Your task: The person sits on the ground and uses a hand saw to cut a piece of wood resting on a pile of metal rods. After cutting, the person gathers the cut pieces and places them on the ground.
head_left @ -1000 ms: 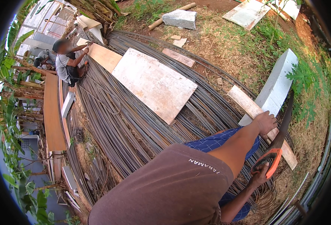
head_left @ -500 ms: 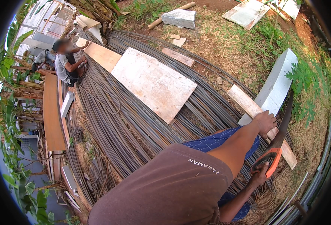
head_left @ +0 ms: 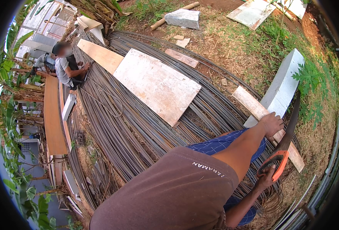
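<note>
A narrow wooden plank [head_left: 250, 102] lies across a long pale block [head_left: 283, 86] on the right. My left hand [head_left: 271, 124] is wrapped over the plank's middle, close to the block. In my right hand [head_left: 266, 178] is the handle of a handsaw [head_left: 293, 119], orange and black with a dark blade. The blade crosses the plank beyond my left hand, and its tip reaches toward a green leafy plant. Whether the teeth are in the wood, I cannot tell.
Long bundled steel bars [head_left: 138, 115] spread under a stained white board [head_left: 158, 86] and a tan plywood strip [head_left: 100, 55]. A co-worker [head_left: 67, 67] crouches at the far left near a long brown board [head_left: 54, 119]. A rough block [head_left: 183, 18] rests on the grass.
The co-worker has drawn an arm back from the plywood strip, with both hands now lower by the bars. My hands, the saw and the plank show almost no movement.
</note>
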The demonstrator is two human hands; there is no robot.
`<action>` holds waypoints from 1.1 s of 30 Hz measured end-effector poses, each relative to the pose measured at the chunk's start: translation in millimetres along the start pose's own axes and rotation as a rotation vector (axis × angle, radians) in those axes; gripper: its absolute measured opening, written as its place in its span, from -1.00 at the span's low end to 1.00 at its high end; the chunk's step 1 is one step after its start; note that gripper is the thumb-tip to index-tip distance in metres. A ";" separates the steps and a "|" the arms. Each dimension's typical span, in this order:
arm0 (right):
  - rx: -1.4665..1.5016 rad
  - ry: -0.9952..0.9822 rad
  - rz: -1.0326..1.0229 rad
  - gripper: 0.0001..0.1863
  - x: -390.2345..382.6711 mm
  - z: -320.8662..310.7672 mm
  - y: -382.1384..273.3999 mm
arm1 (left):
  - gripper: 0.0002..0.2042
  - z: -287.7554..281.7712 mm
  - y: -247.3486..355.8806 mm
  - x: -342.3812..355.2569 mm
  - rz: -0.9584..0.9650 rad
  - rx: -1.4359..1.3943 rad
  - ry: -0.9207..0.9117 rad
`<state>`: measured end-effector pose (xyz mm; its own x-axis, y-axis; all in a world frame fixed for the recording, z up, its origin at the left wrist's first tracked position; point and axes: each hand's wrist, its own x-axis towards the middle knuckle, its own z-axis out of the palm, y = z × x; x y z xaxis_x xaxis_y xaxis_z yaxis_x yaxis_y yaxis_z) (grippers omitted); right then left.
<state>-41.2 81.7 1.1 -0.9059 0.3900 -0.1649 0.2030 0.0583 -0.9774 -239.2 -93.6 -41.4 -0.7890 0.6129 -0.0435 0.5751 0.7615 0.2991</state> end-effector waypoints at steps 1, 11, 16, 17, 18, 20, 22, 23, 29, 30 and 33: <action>-0.003 0.002 0.018 -0.69 -0.4 0.0 -1.2 | -0.29 0.4 0.2 0.9 0.002 0.001 -0.003; 0.037 -0.048 0.009 -0.67 -4.6 3.1 -1.0 | -0.30 -3.9 -3.5 -8.9 -0.002 -0.004 0.001; 0.025 0.054 0.023 -0.59 -10.5 10.2 -15.2 | -0.32 -5.8 4.7 -1.6 0.029 -0.007 -0.010; -0.014 0.043 0.045 -0.61 -10.3 14.9 -20.9 | -0.32 -5.5 0.3 -3.9 0.021 0.002 -0.016; 0.007 0.009 0.033 -0.75 -5.5 5.1 -5.3 | -0.32 -10.1 -0.6 -6.0 0.004 -0.002 -0.023; 0.024 0.016 -0.015 -0.79 -3.4 9.8 -7.4 | -0.33 -13.8 1.6 -4.5 -0.001 -0.007 -0.027; -0.050 -0.022 -0.009 -0.82 1.0 4.5 -6.0 | -0.31 -18.0 -0.8 -4.6 -0.022 -0.008 -0.041; -0.068 0.005 -0.004 -0.81 3.5 5.0 -10.6 | -0.30 -21.3 0.4 -3.7 -0.005 0.028 -0.041; -0.181 0.047 0.073 -0.68 -84.7 -22.1 -51.5 | -0.28 -26.3 6.7 -1.3 -0.013 0.067 -0.069; -0.218 0.045 0.033 -0.55 -111.7 -30.2 -56.4 | -0.27 -26.6 7.7 -2.5 -0.027 0.067 -0.095; -0.297 -0.019 0.066 -0.31 -172.6 -46.8 -88.3 | -0.27 -31.9 8.0 1.8 -0.042 0.064 -0.140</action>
<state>114.6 52.2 122.0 -0.8935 0.3846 -0.2319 0.3587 0.3003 -0.8838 -242.8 -93.1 -8.7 -0.7772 0.6003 -0.1884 0.5584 0.7961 0.2332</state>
